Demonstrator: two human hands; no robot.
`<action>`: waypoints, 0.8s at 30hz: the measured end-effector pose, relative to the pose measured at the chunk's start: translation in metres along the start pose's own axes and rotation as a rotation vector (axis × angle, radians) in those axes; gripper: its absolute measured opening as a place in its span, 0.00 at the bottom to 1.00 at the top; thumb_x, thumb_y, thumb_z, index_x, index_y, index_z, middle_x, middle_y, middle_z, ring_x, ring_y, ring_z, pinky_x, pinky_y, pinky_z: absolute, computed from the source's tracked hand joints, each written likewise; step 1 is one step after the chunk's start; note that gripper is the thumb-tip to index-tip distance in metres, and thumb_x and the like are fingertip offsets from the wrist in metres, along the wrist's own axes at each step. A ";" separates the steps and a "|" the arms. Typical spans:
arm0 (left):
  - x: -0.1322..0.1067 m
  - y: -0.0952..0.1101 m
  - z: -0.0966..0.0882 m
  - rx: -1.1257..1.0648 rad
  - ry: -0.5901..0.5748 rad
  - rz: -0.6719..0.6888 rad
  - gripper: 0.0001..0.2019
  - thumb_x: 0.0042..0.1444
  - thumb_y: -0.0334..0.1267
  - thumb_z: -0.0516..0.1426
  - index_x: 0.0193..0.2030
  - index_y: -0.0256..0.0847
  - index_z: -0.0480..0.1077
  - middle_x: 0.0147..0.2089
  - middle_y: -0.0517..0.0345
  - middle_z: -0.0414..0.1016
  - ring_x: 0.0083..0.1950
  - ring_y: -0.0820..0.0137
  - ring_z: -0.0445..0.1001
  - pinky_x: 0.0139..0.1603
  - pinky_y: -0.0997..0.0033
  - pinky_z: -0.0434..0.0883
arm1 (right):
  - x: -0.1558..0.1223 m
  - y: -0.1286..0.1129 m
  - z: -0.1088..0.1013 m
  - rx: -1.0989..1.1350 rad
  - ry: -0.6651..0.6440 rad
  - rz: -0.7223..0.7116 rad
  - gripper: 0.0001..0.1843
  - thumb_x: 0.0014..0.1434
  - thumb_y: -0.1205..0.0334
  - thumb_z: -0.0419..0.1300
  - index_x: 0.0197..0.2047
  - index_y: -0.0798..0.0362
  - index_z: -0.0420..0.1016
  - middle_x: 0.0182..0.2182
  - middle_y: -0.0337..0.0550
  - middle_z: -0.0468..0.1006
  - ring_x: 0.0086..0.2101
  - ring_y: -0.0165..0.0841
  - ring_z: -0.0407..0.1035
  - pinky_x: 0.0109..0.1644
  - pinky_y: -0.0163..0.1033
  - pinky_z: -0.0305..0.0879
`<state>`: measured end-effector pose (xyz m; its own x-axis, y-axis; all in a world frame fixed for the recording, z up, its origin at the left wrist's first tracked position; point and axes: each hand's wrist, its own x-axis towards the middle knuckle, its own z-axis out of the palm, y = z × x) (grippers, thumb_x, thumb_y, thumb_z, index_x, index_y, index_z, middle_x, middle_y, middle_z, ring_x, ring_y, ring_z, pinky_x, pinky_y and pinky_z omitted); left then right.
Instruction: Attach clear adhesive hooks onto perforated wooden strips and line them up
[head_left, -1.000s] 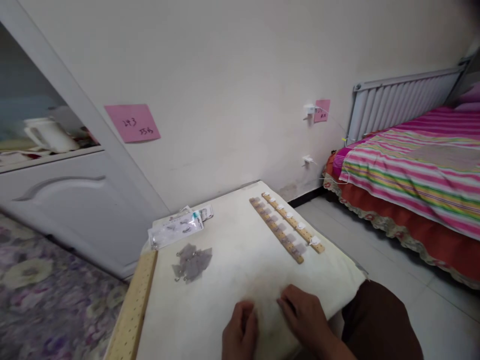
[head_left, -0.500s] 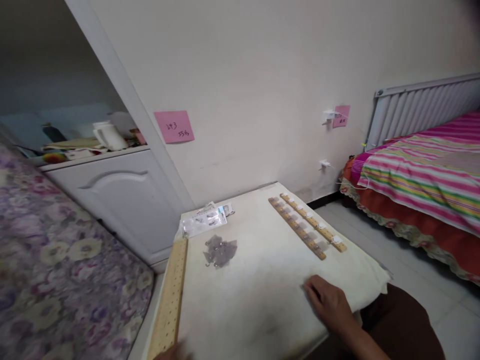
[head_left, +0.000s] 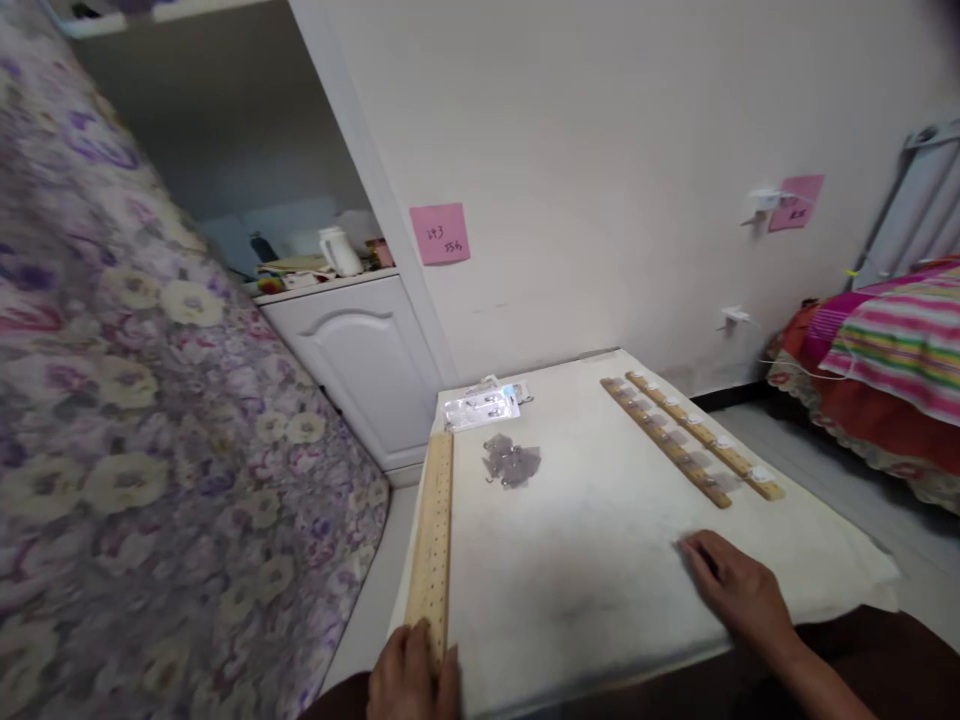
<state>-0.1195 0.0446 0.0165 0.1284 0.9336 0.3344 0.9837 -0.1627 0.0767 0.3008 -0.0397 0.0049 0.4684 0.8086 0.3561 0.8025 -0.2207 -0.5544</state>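
Note:
My left hand (head_left: 412, 675) grips the near end of a long wooden strip with rows of small holes (head_left: 433, 540), thumb on its right side and fingers over the top. That strip lies along the table's left edge. On the right, my right hand (head_left: 739, 590) rests loosely curled on the tabletop, and I see nothing in it. Beyond it lie two narrow wooden strips, one with greyish translucent pieces (head_left: 666, 440) and one with white pieces (head_left: 705, 435). A small heap of greyish translucent pieces with metal bits (head_left: 511, 463) sits left of centre.
Clear plastic packets (head_left: 480, 408) lie at the back left of the cloth-covered table (head_left: 570, 560). Behind it is a wall with a pink note (head_left: 440, 235) and a white plug (head_left: 735, 315). A floral curtain (head_left: 225, 480) hangs at left; a bed (head_left: 892, 350) stands at right.
The view has swung left, so the table appears farther right. My left hand, barely visible at the bottom before, now shows on the wooden strip's near end. My right hand stays curled on the table.

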 end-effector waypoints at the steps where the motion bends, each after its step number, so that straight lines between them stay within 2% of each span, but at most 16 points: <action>1: -0.001 0.000 0.000 0.004 0.018 0.014 0.21 0.56 0.48 0.50 0.51 0.38 0.68 0.54 0.44 0.66 0.54 0.56 0.67 0.51 0.59 0.67 | -0.001 0.002 0.001 -0.004 -0.011 0.004 0.20 0.59 0.45 0.46 0.29 0.46 0.72 0.27 0.39 0.78 0.26 0.34 0.72 0.31 0.35 0.65; 5: -0.005 0.011 -0.007 0.032 0.055 0.034 0.18 0.57 0.43 0.50 0.49 0.36 0.70 0.52 0.44 0.67 0.53 0.57 0.66 0.51 0.60 0.66 | -0.003 0.008 0.004 -0.025 -0.047 0.018 0.19 0.60 0.45 0.47 0.31 0.46 0.72 0.28 0.38 0.78 0.28 0.34 0.73 0.32 0.35 0.65; 11: -0.002 0.028 -0.025 0.100 -0.049 0.024 0.14 0.57 0.37 0.50 0.47 0.42 0.71 0.46 0.50 0.71 0.44 0.61 0.69 0.41 0.65 0.65 | -0.006 0.009 0.006 -0.024 -0.067 0.037 0.18 0.60 0.45 0.47 0.33 0.45 0.72 0.31 0.37 0.79 0.31 0.34 0.74 0.34 0.35 0.65; 14: 0.003 0.024 -0.031 0.033 -0.117 0.102 0.14 0.57 0.34 0.50 0.48 0.41 0.71 0.45 0.51 0.71 0.43 0.64 0.70 0.44 0.66 0.66 | -0.005 0.007 0.005 -0.023 -0.056 0.038 0.18 0.60 0.45 0.47 0.33 0.46 0.72 0.31 0.38 0.79 0.31 0.34 0.74 0.33 0.35 0.65; 19: 0.014 0.009 -0.038 -0.052 -0.286 0.222 0.19 0.54 0.26 0.48 0.50 0.44 0.69 0.48 0.53 0.71 0.47 0.67 0.70 0.50 0.71 0.66 | -0.004 0.009 0.006 -0.001 -0.026 -0.001 0.19 0.60 0.46 0.46 0.31 0.46 0.72 0.29 0.39 0.79 0.28 0.34 0.73 0.31 0.35 0.64; 21: 0.016 0.004 -0.038 -0.066 -0.318 0.253 0.20 0.53 0.26 0.48 0.51 0.45 0.69 0.49 0.53 0.71 0.49 0.67 0.70 0.52 0.70 0.66 | -0.004 0.010 0.007 0.009 -0.022 -0.013 0.18 0.60 0.46 0.46 0.31 0.46 0.72 0.29 0.38 0.79 0.28 0.34 0.73 0.31 0.34 0.64; 24: 0.018 -0.002 -0.035 -0.076 -0.300 0.300 0.19 0.54 0.31 0.51 0.52 0.45 0.68 0.51 0.51 0.71 0.53 0.64 0.69 0.54 0.66 0.67 | -0.005 0.010 0.006 0.023 -0.013 -0.039 0.17 0.61 0.48 0.47 0.32 0.47 0.72 0.30 0.37 0.78 0.29 0.32 0.73 0.33 0.34 0.65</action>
<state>-0.1238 0.0510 0.0550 0.4497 0.8908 0.0657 0.8864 -0.4541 0.0902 0.3045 -0.0423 -0.0073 0.4321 0.8233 0.3681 0.8112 -0.1765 -0.5574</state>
